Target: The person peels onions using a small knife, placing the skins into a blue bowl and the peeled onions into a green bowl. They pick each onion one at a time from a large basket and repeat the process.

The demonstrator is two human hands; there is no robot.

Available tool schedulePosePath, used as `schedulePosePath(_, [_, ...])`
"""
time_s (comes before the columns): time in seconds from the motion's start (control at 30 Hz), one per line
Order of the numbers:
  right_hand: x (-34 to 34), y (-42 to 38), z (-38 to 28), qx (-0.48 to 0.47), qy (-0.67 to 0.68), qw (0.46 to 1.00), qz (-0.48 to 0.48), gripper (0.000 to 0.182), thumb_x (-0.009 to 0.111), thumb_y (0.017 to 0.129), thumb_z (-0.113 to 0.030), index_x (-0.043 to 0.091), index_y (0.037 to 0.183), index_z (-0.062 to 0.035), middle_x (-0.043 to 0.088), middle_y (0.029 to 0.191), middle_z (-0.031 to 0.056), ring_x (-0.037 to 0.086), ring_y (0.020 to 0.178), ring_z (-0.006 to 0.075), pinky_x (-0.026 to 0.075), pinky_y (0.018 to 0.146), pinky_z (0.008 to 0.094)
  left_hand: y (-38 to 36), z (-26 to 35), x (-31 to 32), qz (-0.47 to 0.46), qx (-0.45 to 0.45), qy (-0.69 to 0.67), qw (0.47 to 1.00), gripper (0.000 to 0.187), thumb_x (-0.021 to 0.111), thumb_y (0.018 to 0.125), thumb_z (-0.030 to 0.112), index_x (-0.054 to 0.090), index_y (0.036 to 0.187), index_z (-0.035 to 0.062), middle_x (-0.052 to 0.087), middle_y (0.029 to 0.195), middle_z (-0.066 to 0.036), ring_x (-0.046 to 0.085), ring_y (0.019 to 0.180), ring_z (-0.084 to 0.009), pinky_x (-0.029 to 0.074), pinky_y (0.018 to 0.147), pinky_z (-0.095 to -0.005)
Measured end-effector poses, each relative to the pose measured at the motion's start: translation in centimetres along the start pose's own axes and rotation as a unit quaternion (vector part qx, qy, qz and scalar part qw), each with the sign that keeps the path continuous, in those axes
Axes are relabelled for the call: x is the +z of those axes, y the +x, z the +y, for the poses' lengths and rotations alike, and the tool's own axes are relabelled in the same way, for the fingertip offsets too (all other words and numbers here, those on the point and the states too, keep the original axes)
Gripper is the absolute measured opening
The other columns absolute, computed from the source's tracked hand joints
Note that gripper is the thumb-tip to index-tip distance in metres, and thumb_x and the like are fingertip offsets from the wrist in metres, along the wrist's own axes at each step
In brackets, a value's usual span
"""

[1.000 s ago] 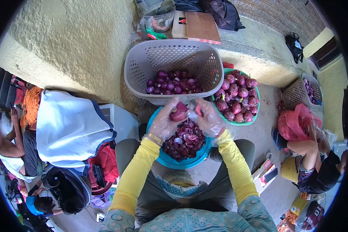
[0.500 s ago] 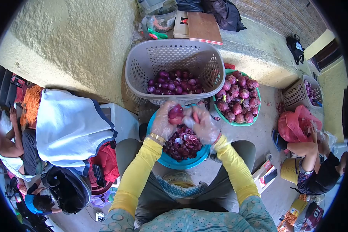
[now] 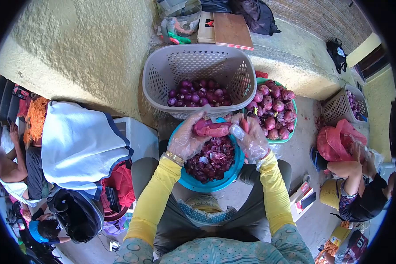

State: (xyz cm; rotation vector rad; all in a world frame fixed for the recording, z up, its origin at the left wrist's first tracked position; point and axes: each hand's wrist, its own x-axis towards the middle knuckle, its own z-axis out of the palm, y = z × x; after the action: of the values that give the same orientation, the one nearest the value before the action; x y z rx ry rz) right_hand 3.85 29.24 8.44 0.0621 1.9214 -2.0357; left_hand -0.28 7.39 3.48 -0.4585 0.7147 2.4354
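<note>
My left hand (image 3: 189, 137), in a clear plastic glove, is closed around a red onion (image 3: 202, 127). A pinkish-red layer of onion skin stretches from it toward my right hand (image 3: 253, 140). That hand, also gloved, is closed on a small red-handled tool (image 3: 245, 126); its working end is hard to make out. Below both hands sits a blue basin (image 3: 226, 182) with loose purple onion skins (image 3: 209, 160) in it. Peeled onions (image 3: 198, 94) lie in a grey perforated basket (image 3: 200, 55) just beyond. Unpeeled onions (image 3: 273, 110) fill a green basin (image 3: 280, 141) at the right.
A yellow wall (image 3: 88, 53) and a ledge (image 3: 286, 55) bound the far side. White cloth (image 3: 83, 145) covers something at left. One person (image 3: 367, 193) sits at right beside a red plastic bag (image 3: 336, 141); another person (image 3: 20, 167) is at left. A phone (image 3: 308, 201) lies on a box.
My hands have spread apart, the right moving rightward and slightly down. The onion in my left hand has turned, and a strip of skin now extends from it toward the right hand.
</note>
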Motion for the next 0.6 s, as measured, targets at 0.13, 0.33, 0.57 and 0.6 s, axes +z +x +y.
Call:
schedulePosePath(0.13, [1.0, 0.2, 1.0, -0.089, -0.036, 0.994, -0.051, 0.013, 0.066, 0.099, -0.016, 0.055, 0.1, -0.0091, 0.051, 0.09, -0.0038, 0.044, 0.082, 0.0054, 0.039, 0.077, 0.0221, 0.6, -0.1, -0.7, -0.017, 0.088, 0.015, 0.996, 0.033, 0.068, 0.098, 0.016, 0.061, 0.129, 0.0049, 0.061, 0.123, -0.005, 0.061, 0.109, -0.018, 0.053, 0.098, -0.0363])
schedulePosePath(0.33, [1.1, -0.8, 0.5, -0.003, 0.05, 0.996, -0.076, 0.019, 0.069, 0.097, -0.019, 0.053, 0.097, -0.0078, 0.051, 0.09, -0.0047, 0.046, 0.084, 0.0074, 0.041, 0.08, 0.0254, 2.0, 0.0, -2.1, 0.052, 0.202, -0.004, 0.978, 0.035, 0.069, 0.096, 0.01, 0.061, 0.13, 0.0051, 0.061, 0.123, -0.004, 0.058, 0.109, -0.0149, 0.052, 0.096, -0.0338])
schedulePosePath(0.57, [0.8, 0.5, 2.4, -0.035, -0.179, 0.969, -0.166, 0.045, 0.079, 0.09, -0.038, 0.052, 0.071, -0.0068, 0.051, 0.072, -0.0034, 0.044, 0.066, 0.0091, 0.041, 0.061, 0.0285, 1.3, 1.3, -0.5, -0.046, 0.171, -0.189, 0.966, 0.028, 0.065, 0.098, 0.015, 0.06, 0.118, -0.0027, 0.06, 0.119, -0.013, 0.058, 0.117, -0.0296, 0.051, 0.106, -0.0438])
schedulePosePath(0.6, [0.8, 0.7, 2.4, 0.003, -0.274, 0.949, -0.155, 0.051, 0.081, 0.086, -0.043, 0.051, 0.069, -0.0057, 0.049, 0.063, -0.0014, 0.043, 0.063, 0.0101, 0.042, 0.059, 0.0298, 1.1, 1.3, -0.4, -0.057, 0.155, -0.212, 0.963, 0.024, 0.064, 0.099, 0.014, 0.06, 0.115, -0.0023, 0.06, 0.119, -0.015, 0.057, 0.118, -0.0322, 0.051, 0.107, -0.045])
